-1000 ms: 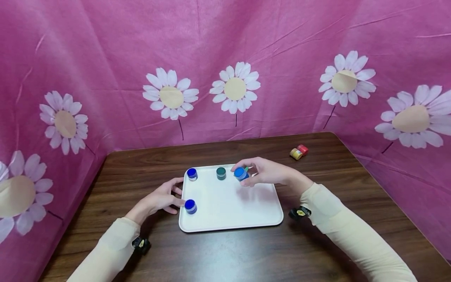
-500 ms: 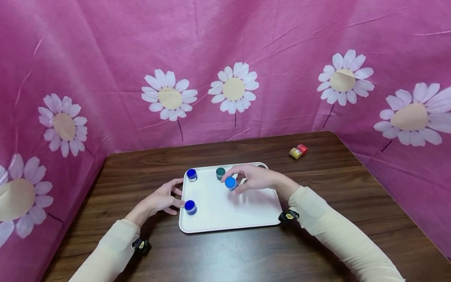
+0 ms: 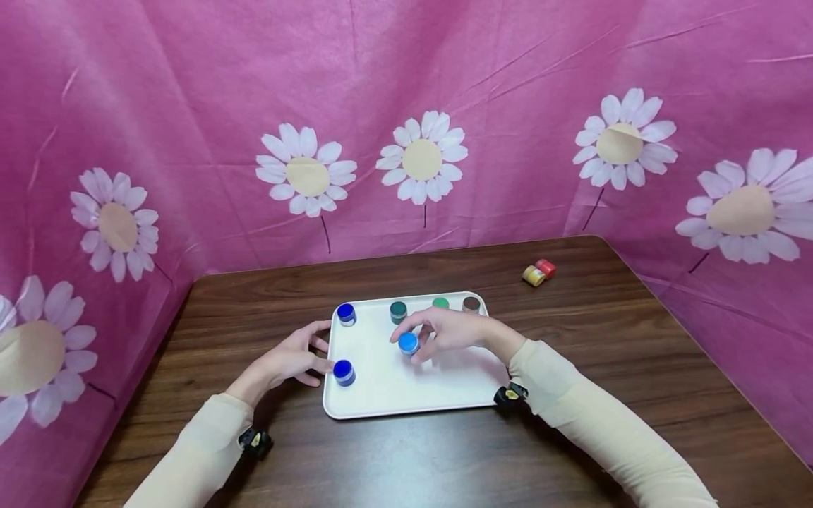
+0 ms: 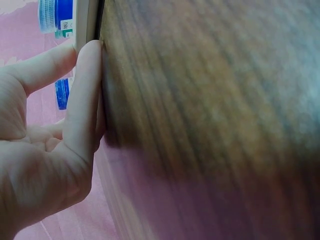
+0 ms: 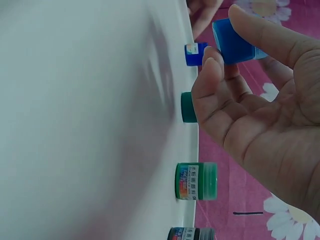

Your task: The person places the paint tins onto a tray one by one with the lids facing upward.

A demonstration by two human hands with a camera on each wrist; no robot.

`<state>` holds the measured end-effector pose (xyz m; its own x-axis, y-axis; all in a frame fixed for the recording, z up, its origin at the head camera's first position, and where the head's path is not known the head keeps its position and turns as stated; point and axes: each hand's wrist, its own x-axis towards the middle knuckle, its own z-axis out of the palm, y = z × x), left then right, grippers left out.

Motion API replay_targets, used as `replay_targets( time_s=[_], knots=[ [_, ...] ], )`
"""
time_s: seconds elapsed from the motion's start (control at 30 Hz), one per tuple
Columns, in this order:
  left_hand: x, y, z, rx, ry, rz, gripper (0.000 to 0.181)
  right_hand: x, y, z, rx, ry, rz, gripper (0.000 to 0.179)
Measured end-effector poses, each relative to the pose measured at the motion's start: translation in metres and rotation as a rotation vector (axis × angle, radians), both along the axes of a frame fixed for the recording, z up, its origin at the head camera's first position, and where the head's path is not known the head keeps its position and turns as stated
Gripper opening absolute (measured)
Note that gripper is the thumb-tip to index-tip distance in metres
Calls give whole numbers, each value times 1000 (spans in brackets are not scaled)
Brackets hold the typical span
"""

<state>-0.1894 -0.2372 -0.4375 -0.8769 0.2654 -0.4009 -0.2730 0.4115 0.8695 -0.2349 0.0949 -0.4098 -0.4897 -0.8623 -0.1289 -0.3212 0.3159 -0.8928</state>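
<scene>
My right hand (image 3: pixel 447 330) pinches a light blue paint jar (image 3: pixel 408 343) between thumb and fingers. In the right wrist view that blue jar (image 5: pixel 235 42) is raised off the white tray (image 3: pixel 406 395), whose surface carries the hand's shadow. My left hand (image 3: pixel 293 356) touches the tray's left edge with its fingertips, fingers fairly straight; the left wrist view shows thumb and finger (image 4: pixel 85 95) at the rim. Two dark blue paint jars (image 3: pixel 346 314) stand along the tray's left side, one at the back corner, the other near the left thumb.
Along the tray's back edge stand a dark green jar (image 3: pixel 398 312), a green jar (image 5: pixel 195 181) and a brown-lidded jar (image 3: pixel 471 304). A yellow jar (image 3: pixel 533 276) and a red jar (image 3: pixel 545 268) lie on the wooden table (image 3: pixel 406 466). A pink flowered cloth (image 3: pixel 508 85) hangs behind.
My right hand has carried the light blue jar left and toward the front, to over the tray's middle, uncovering the green and brown-lidded jars. The left hand has stayed put.
</scene>
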Motion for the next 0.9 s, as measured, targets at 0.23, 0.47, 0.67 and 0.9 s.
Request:
replay_targets(
  time_s=[0.23,0.47,0.67,0.9],
  knots=[
    [1,1,1,1,6,-7,92,1,-9,-6,62,43,30,45],
    [1,0,1,0,9,-2,91,0,-17,-10,109,82,74,44],
    [1,0,1,1,6,-5,90,-1,-16,-12,111,71,94,44],
    [1,0,1,2,9,-5,90,-1,-19,-14,161,48,94,40]
  ],
)
